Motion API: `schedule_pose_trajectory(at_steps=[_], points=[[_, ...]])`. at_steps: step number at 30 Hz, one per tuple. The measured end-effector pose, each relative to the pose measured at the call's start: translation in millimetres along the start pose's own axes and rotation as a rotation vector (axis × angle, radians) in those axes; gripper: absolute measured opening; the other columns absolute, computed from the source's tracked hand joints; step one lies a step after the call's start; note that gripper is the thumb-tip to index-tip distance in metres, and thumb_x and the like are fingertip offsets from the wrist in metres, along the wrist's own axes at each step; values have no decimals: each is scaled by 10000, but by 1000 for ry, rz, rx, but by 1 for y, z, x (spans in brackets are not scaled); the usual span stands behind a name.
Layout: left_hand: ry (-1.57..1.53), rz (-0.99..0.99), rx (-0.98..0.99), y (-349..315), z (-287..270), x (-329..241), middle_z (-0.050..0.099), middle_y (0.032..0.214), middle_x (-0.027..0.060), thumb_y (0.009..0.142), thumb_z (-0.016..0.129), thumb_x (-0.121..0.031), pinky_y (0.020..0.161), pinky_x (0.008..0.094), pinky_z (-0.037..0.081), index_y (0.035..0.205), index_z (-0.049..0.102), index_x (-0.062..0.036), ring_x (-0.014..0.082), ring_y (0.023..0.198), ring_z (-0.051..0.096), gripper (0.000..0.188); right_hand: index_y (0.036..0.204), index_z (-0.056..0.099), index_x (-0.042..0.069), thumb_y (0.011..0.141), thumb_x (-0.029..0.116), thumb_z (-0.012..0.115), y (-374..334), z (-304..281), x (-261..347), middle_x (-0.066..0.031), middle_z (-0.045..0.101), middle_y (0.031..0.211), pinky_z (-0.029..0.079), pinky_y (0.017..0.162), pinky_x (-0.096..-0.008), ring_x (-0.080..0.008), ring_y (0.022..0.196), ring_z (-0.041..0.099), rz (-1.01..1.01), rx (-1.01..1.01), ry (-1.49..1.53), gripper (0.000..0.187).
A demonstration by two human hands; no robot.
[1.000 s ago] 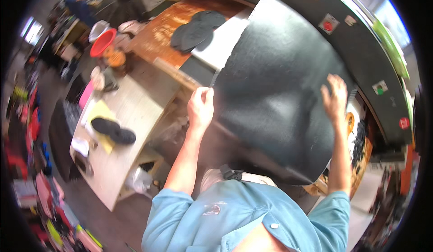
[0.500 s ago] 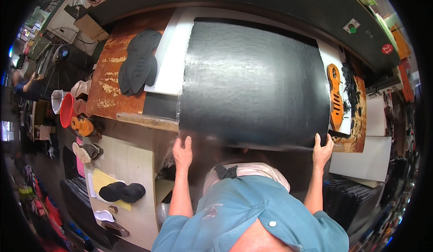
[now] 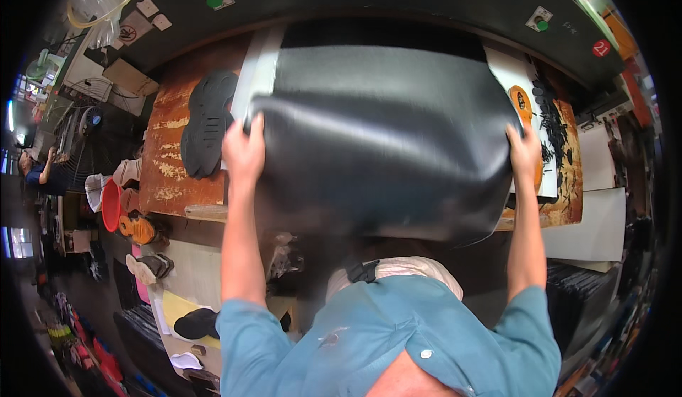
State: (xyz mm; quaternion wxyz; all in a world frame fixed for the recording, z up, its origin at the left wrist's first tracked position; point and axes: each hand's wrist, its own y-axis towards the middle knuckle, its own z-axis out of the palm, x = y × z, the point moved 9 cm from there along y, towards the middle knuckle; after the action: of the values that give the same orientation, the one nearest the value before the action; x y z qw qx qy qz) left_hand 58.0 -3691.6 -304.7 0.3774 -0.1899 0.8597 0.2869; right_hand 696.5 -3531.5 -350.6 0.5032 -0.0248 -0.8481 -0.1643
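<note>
A large glossy black sheet (image 3: 383, 148) stretches between my hands, its near part raised in a bowed fold and its near edge hanging past the table front. My left hand (image 3: 244, 149) is closed on the sheet's left side, and my right hand (image 3: 524, 154) grips the right side. Beneath, a white board (image 3: 250, 88) shows along the left and right. Just beyond my right hand lies an orange slotted, sole-shaped piece (image 3: 521, 100), partly hidden by that hand. Black sole-shaped cutouts (image 3: 207, 123) are piled left of my left hand.
A dark machine beam (image 3: 312, 0) with push buttons spans the far side. Black scraps (image 3: 549, 130) lie at right on the worn brown table (image 3: 162, 176). Left are a red basin (image 3: 111, 205), a fan (image 3: 89, 130) and another person (image 3: 39, 173). Black sheets (image 3: 582, 301) are stacked lower right.
Both hands have moved forward and apart, now gripping the sheet's sides. The sheet, flat before, is bowed upward, and its near part has come off the table.
</note>
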Motion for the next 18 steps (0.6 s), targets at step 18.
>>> schedule_pose_trajectory(at_steps=[18], points=[[353,-314,32,-96,-22,30,709,1227,310,966,771,-263,1002,468,528,1303,654,66,422,1155,696,485,1315,674,-45,955,287,828,-121,-15,-5,-54,583,917,498,769,-332,-182,793,563,184,107,-494,513]])
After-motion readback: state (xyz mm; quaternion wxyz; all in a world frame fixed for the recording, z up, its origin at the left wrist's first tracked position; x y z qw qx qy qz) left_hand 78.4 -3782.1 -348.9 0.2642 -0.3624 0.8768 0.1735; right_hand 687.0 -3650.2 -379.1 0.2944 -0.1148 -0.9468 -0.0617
